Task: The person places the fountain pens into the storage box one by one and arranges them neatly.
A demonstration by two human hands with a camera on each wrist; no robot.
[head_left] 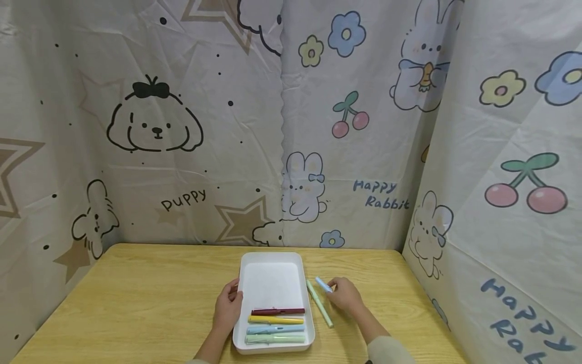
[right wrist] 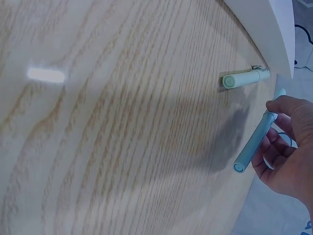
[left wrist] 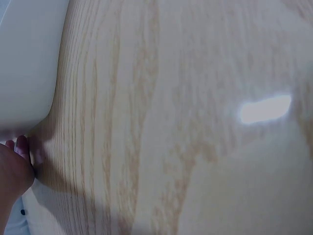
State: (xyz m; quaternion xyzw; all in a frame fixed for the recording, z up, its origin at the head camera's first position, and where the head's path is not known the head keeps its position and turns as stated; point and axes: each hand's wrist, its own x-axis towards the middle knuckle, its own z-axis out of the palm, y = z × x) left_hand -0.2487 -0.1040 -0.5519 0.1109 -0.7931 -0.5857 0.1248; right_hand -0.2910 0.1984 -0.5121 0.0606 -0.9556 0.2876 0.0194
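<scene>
My right hand pinches a light blue pen between thumb and fingers, above the table to the right of the tray. A light green pen lies on the table between that hand and the white tray. My left hand holds the tray by its left side, fingers at the wall; in the left wrist view they show beside the tray's lower corner. Across the tray's near half lie a dark red pen, a yellow pen, a light blue pen and a light green pen, side by side.
The wood-grain table reaches back to a hanging printed cloth, with more cloth along the left and right sides. A cable shows beyond the table edge in the right wrist view.
</scene>
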